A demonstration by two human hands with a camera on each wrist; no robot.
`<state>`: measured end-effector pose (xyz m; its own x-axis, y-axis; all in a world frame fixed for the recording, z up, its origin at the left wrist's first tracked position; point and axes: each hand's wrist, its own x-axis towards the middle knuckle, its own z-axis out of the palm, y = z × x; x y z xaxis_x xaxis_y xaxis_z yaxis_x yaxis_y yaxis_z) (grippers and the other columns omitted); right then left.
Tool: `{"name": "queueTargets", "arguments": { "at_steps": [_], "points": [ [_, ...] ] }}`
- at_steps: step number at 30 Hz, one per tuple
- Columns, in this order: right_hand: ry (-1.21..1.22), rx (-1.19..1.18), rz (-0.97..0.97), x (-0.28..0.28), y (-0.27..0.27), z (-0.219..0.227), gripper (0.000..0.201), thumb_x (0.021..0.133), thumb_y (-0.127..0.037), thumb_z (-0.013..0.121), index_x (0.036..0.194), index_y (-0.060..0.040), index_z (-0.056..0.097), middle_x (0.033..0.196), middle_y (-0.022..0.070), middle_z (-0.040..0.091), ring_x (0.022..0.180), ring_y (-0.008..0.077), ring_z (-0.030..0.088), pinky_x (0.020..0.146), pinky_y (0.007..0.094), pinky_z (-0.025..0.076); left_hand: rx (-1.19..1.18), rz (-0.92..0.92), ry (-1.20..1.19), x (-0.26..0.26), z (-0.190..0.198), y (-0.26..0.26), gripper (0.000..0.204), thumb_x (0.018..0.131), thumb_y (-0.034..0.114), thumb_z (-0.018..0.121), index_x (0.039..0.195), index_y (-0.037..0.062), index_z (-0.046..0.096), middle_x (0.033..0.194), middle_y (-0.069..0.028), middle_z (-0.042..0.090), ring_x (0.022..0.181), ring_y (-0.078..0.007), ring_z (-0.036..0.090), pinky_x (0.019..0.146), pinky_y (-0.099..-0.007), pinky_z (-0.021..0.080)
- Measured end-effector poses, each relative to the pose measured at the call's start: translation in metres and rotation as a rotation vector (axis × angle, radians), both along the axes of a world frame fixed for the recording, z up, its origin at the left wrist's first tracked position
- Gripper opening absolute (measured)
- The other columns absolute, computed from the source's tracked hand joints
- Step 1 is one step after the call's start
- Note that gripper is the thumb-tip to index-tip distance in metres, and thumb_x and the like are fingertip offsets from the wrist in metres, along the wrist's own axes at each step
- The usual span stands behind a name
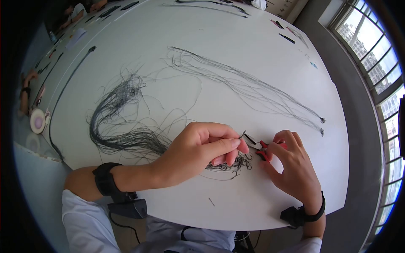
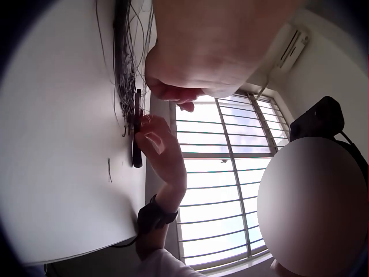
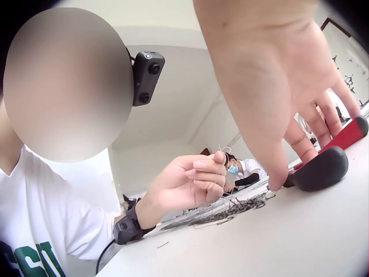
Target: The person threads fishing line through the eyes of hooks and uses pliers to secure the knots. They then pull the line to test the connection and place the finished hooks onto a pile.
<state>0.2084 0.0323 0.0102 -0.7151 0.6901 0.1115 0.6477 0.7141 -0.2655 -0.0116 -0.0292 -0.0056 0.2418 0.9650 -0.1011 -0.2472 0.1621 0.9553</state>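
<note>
My left hand pinches a small fish hook between thumb and forefinger, above the hooked end of a dark line bundle. A thin curl shows over these fingertips in the right wrist view. Beneath lies a cluster of dark fish hooks, partly covered by the hand. My right hand holds red-and-black pliers low at the table, thumb by the near handle and fingers at the red one. The pliers' jaws point toward the left hand. A long bundle of dark fishing line curves away to the left.
Another spread of lines lies across the middle of the white table. A small loose piece is near the front edge. A white spool stands at left, a black tool at far right. Other people sit at the far left.
</note>
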Motion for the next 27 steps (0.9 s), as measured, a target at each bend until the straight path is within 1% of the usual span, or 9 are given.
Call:
{"name": "queueTargets", "arguments": {
  "at_steps": [3,6,8,9,11,12,16,21,27],
  "points": [
    [0.026,0.018,0.05,-0.001,0.003,-0.003,0.014,0.075,-0.009,0.064,0.074,0.0,0.053,0.09,0.0129,0.051,0.089,0.0284,0.051,0.075,0.0376,0.044,-0.003,0.013,-0.026,0.001,0.0,0.0,0.022,0.092,0.011,0.047,0.095,-0.0046,0.061,0.068,-0.0008,0.054,0.059,-0.0039,0.042,0.053,-0.0172,0.032],
    [0.124,-0.027,-0.042,-0.003,0.006,-0.001,0.011,0.078,-0.006,0.059,0.08,0.0019,0.051,0.088,0.0134,0.049,0.082,0.0292,0.052,0.071,0.0371,0.044,-0.003,0.033,-0.021,-0.001,0.0,0.001,0.022,0.092,0.012,0.046,0.095,-0.0047,0.061,0.068,-0.0009,0.054,0.06,-0.0041,0.042,0.053,-0.017,0.032],
    [0.302,-0.248,-0.116,-0.004,0.008,0.006,0.01,0.08,-0.004,0.055,0.083,0.0025,0.049,0.089,0.0147,0.049,0.07,0.0291,0.051,0.064,0.0358,0.044,-0.013,0.04,-0.023,-0.001,-0.001,0.001,0.023,0.092,0.012,0.046,0.095,-0.0046,0.061,0.068,-0.0009,0.053,0.061,-0.0041,0.043,0.053,-0.017,0.032],
    [0.302,-0.248,-0.114,-0.005,0.007,0.005,0.01,0.08,-0.004,0.055,0.083,0.0025,0.049,0.089,0.0147,0.049,0.07,0.0291,0.051,0.064,0.0358,0.044,-0.023,0.048,-0.026,-0.001,-0.001,0.002,0.023,0.092,0.013,0.045,0.094,-0.0045,0.061,0.068,-0.0009,0.053,0.061,-0.0041,0.043,0.053,-0.017,0.032],
    [0.416,-0.115,0.112,-0.009,0.005,0.003,0.009,0.081,-0.002,0.055,0.082,0.0027,0.047,0.089,0.0155,0.049,0.062,0.0278,0.05,0.057,0.0341,0.043,-0.025,0.054,-0.02,-0.001,-0.001,0.002,0.023,0.092,0.013,0.045,0.095,-0.0045,0.061,0.068,-0.0008,0.053,0.061,-0.0041,0.043,0.053,-0.017,0.032],
    [0.421,-0.08,0.152,-0.009,0.004,0.001,0.011,0.078,-0.001,0.057,0.081,0.0023,0.048,0.09,0.0161,0.05,0.063,0.0269,0.05,0.055,0.0334,0.042,-0.027,0.057,-0.015,-0.001,0.0,0.001,0.023,0.092,0.013,0.045,0.095,-0.0045,0.061,0.068,-0.0008,0.053,0.061,-0.004,0.043,0.053,-0.017,0.032],
    [0.429,-0.01,0.196,-0.013,0.002,0.003,0.014,0.074,0.0,0.061,0.079,0.002,0.048,0.09,0.0159,0.051,0.063,0.027,0.05,0.056,0.0341,0.043,-0.017,0.057,0.026,0.0,0.001,0.0,0.023,0.092,0.012,0.046,0.095,-0.0047,0.061,0.068,-0.0005,0.054,0.061,-0.0037,0.043,0.053,-0.0169,0.032],
    [0.37,0.141,0.228,-0.015,0.002,0.005,0.017,0.068,-0.001,0.068,0.071,0.0011,0.051,0.079,0.0139,0.054,0.062,0.0273,0.049,0.055,0.0347,0.041,-0.004,0.058,0.052,0.002,0.004,-0.002,0.022,0.091,0.01,0.047,0.096,-0.0053,0.061,0.067,0.0,0.055,0.059,-0.0029,0.041,0.052,-0.0168,0.032],
    [0.355,0.16,0.202,-0.016,0.0,0.005,0.019,0.066,-0.002,0.071,0.065,0.0007,0.052,0.073,0.012,0.054,0.06,0.0259,0.048,0.052,0.0335,0.04,-0.017,0.061,0.059,0.003,0.004,-0.002,0.022,0.091,0.011,0.047,0.096,-0.006,0.061,0.067,-0.0001,0.055,0.058,-0.0026,0.04,0.051,-0.0168,0.031]
  ]
}}
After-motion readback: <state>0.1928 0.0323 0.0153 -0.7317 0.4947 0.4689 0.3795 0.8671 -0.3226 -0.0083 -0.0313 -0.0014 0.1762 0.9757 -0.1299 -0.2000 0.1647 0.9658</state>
